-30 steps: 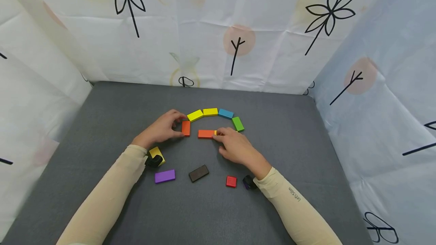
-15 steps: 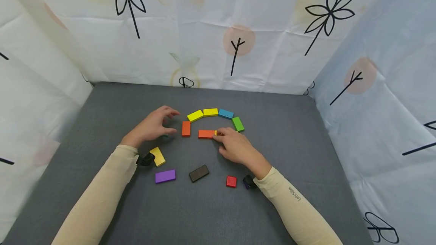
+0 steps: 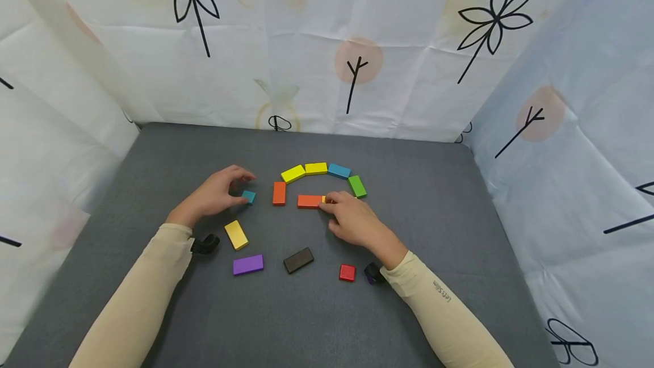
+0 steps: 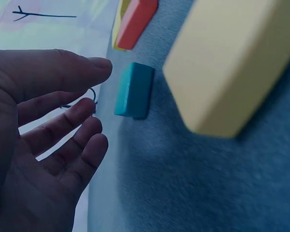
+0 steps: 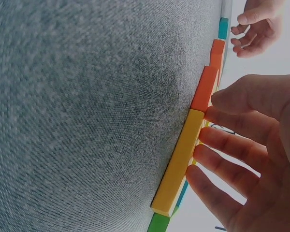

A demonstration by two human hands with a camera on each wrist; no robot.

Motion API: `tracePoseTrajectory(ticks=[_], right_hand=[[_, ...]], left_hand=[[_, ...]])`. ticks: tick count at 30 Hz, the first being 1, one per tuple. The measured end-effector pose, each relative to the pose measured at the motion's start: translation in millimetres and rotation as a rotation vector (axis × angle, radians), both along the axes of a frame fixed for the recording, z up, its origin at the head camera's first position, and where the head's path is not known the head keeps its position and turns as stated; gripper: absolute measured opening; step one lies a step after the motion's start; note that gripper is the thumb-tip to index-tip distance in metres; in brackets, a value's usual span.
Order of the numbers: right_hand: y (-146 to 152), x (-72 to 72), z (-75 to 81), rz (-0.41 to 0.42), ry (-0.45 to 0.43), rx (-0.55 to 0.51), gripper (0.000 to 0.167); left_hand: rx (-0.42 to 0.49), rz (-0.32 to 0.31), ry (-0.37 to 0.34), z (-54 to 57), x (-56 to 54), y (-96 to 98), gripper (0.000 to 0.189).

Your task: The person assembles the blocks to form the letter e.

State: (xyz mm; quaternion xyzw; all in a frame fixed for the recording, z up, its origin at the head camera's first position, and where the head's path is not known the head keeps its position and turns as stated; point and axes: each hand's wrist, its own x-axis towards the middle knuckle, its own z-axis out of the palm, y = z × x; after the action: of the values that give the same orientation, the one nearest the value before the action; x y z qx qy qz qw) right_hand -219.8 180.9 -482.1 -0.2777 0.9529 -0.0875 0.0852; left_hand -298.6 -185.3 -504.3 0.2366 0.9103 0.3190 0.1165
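Note:
My left hand (image 3: 212, 192) is beside a small teal block (image 3: 248, 197). Its thumb and fingers are spread, and in the left wrist view the fingertips are apart from the block. My right hand (image 3: 357, 221) lies over a straight row in front of the arc. In the right wrist view, its relaxed fingertips are right at the far side of a long yellow block (image 5: 179, 164), the thumb by an orange block (image 5: 204, 89); a green block (image 5: 158, 222) ends the row. Behind it curve another orange block (image 3: 279, 193), two yellow blocks (image 3: 315, 168), a blue block (image 3: 339, 171) and a green one (image 3: 356, 186).
Nearer on the grey table (image 3: 317, 328) lie a yellow block (image 3: 236, 235), a purple block (image 3: 248, 264), a dark brown block (image 3: 298, 260) and a small red block (image 3: 347, 272). Patterned white cloth (image 3: 306, 72) hangs behind and at both sides.
My left hand has left the upright orange block at the arc's left end and moved left, to the teal block it had been covering. The right hand has stayed in place.

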Motion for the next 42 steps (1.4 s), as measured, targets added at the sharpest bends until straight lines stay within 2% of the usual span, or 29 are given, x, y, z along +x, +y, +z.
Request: tracePoseTrajectory(ticks=[15,42], right_hand=[[1,0.2,-2.0,-0.005,-0.005,-0.005,0.048],[1,-0.7,-1.6,0.004,0.008,-0.008,0.049]], left_hand=[[-0.017,-0.01,-0.005,-13.9,3.0,-2.1,0.045],[-0.021,0.002,-0.001,-11.5,3.4,3.1,0.031]])
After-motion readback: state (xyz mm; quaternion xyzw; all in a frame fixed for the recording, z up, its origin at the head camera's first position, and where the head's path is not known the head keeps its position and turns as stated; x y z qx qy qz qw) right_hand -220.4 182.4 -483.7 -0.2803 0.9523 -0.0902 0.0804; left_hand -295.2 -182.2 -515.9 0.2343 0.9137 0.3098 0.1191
